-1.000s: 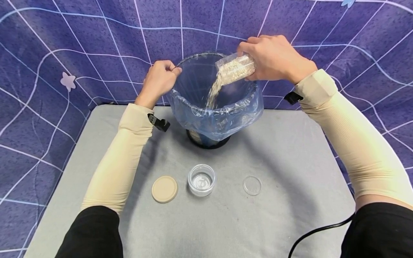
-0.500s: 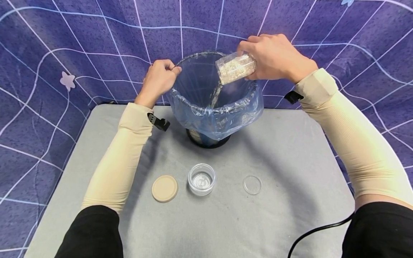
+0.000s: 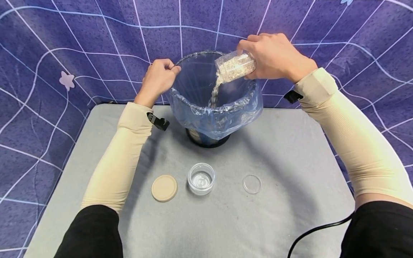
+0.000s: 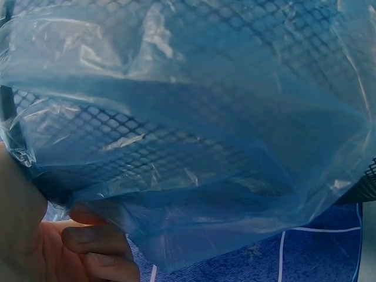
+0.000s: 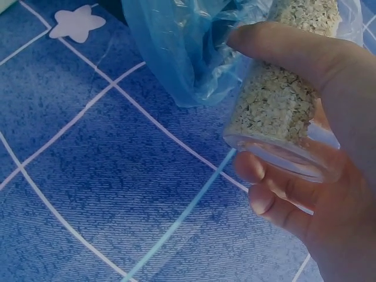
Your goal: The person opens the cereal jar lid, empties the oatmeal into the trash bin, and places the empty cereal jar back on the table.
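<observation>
My right hand (image 3: pixel 271 57) grips a clear jar (image 3: pixel 235 67) of pale flakes that look like rolled oats (image 5: pixel 276 100). The jar tilts mouth-down to the left over a mesh bin, and a stream of oats falls from it into the blue bag (image 3: pixel 216 123) lining the bin. In the right wrist view the thumb lies across the jar and the other fingers curl round it near its base. On the bin's left side my left hand (image 3: pixel 159 79) pinches the bagged rim, thumb on top. The left wrist view shows its fingers (image 4: pixel 100 249) curled under the rim, against the bag.
On the grey table (image 3: pixel 206 229), in front of the bin's dark base (image 3: pixel 208 143), stand a beige round lid (image 3: pixel 164 188), an open clear jar (image 3: pixel 201 179) and a thin clear ring or disc (image 3: pixel 252 184). A black cable (image 3: pixel 319 229) crosses the right front. Purple cloth (image 3: pixel 96 43) hangs behind.
Oats keep falling from the tilted jar; the stream thinned half a second ago and is a little fuller now. Both hands stay in nearly the same place.
</observation>
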Demonstrator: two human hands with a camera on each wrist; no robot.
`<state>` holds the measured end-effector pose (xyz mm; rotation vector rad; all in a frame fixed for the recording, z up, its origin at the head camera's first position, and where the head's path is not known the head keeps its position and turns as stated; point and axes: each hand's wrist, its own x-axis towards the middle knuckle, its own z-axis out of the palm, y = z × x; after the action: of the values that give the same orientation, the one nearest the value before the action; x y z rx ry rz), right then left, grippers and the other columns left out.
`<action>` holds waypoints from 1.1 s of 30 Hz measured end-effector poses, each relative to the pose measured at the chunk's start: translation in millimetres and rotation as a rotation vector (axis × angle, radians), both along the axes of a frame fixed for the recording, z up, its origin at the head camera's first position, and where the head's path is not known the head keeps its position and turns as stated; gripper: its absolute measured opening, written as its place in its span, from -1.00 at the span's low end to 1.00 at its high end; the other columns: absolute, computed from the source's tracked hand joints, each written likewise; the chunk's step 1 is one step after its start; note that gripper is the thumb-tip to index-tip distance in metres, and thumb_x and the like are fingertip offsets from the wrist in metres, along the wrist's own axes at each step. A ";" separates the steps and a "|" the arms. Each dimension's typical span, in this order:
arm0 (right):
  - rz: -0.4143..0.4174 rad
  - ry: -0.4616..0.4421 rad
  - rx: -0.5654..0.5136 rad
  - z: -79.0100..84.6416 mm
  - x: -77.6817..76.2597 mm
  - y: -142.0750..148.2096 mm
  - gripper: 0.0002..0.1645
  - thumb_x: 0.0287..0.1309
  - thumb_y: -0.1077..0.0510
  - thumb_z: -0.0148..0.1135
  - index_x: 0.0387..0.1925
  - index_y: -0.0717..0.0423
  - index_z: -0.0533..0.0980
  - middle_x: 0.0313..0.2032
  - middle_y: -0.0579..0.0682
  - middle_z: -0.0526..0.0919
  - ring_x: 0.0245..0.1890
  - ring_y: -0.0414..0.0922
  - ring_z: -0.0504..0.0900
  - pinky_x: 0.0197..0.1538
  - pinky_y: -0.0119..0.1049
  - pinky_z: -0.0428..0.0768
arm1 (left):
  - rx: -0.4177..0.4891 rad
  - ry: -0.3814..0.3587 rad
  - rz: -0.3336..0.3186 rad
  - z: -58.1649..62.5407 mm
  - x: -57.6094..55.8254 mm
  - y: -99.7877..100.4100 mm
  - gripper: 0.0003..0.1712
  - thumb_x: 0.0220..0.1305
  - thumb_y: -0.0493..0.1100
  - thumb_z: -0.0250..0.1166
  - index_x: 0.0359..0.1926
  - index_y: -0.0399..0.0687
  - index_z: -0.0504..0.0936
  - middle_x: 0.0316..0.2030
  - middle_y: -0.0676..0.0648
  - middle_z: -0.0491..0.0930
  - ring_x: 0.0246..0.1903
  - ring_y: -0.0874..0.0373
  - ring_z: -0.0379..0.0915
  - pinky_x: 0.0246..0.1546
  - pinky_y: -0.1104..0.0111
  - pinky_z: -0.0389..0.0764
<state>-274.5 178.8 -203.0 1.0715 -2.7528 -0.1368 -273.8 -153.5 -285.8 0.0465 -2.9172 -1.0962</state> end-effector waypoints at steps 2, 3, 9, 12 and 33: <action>0.000 0.001 -0.004 -0.4 0.3 -0.3 -0.21 -0.08 -0.02 0.70 0.19 0.00 0.52 0.03 0.20 0.64 0.00 0.36 0.64 -0.16 0.40 0.55 | 0.000 0.002 0.000 -0.1 0.6 0.0 -0.61 0.57 0.23 0.12 -0.28 0.09 0.53 0.05 -0.08 0.58 0.19 -0.07 0.45 0.30 -0.10 0.36; 0.001 0.001 -0.006 -0.6 0.3 -0.4 -0.21 -0.08 -0.02 0.70 0.18 0.00 0.52 0.03 0.20 0.64 0.00 0.35 0.64 -0.16 0.40 0.55 | 0.000 0.001 0.000 -0.3 0.6 -0.1 -0.61 0.57 0.23 0.12 -0.28 0.09 0.53 0.05 -0.08 0.57 0.19 -0.07 0.45 0.30 -0.11 0.36; 0.005 0.000 -0.006 -2.0 0.3 -1.1 -0.22 -0.08 -0.02 0.70 0.17 0.00 0.52 0.03 0.20 0.65 0.00 0.35 0.63 -0.15 0.39 0.55 | 0.001 0.008 0.001 -0.7 -0.4 -0.1 -0.61 0.57 0.23 0.13 -0.28 0.08 0.54 0.05 -0.08 0.58 0.20 -0.07 0.45 0.31 -0.13 0.35; 0.000 -0.002 -0.003 -2.4 0.4 -1.0 -0.22 -0.08 -0.03 0.70 0.18 -0.01 0.52 0.03 0.19 0.65 0.01 0.35 0.63 -0.15 0.39 0.55 | 0.003 0.011 0.000 -1.0 -0.8 0.1 -0.61 0.57 0.23 0.14 -0.28 0.09 0.54 0.06 -0.09 0.58 0.21 -0.07 0.46 0.31 -0.13 0.36; -0.010 -0.012 0.001 0.4 2.8 -0.5 -0.21 -0.04 -0.04 0.69 0.21 -0.02 0.51 0.05 0.20 0.63 0.03 0.34 0.62 -0.12 0.39 0.56 | -0.001 -0.007 0.013 0.6 -0.9 0.3 -0.61 0.57 0.24 0.13 -0.30 0.11 0.51 0.15 -0.11 0.59 0.28 -0.11 0.45 0.36 -0.15 0.32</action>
<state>-271.7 178.3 -202.6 1.0626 -2.7693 -0.1334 -274.7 -153.2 -285.3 0.0696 -2.9196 -1.0944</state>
